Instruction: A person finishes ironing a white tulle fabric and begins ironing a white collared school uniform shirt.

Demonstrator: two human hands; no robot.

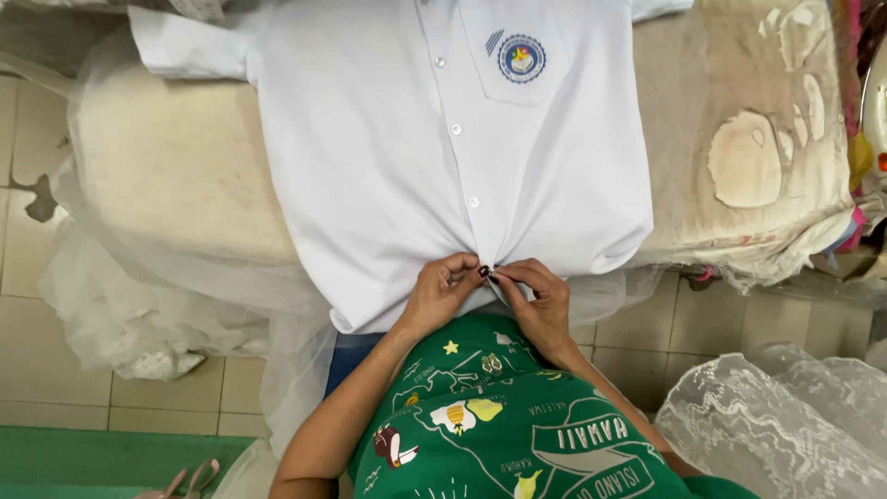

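Note:
A white button-up shirt with a round crest on its chest pocket lies face up on a padded ironing surface, collar end away from me. My left hand and my right hand meet at the shirt's bottom hem, on the button placket. The fingertips of both hands pinch the fabric there, around the lowest button. Several buttons higher up the placket look fastened. I wear a green printed top.
Sheer white fabric hangs off the surface's left edge onto the tiled floor. White lace is piled at the lower right. An iron sits at the right edge, beside a worn, scorched patch of the cover.

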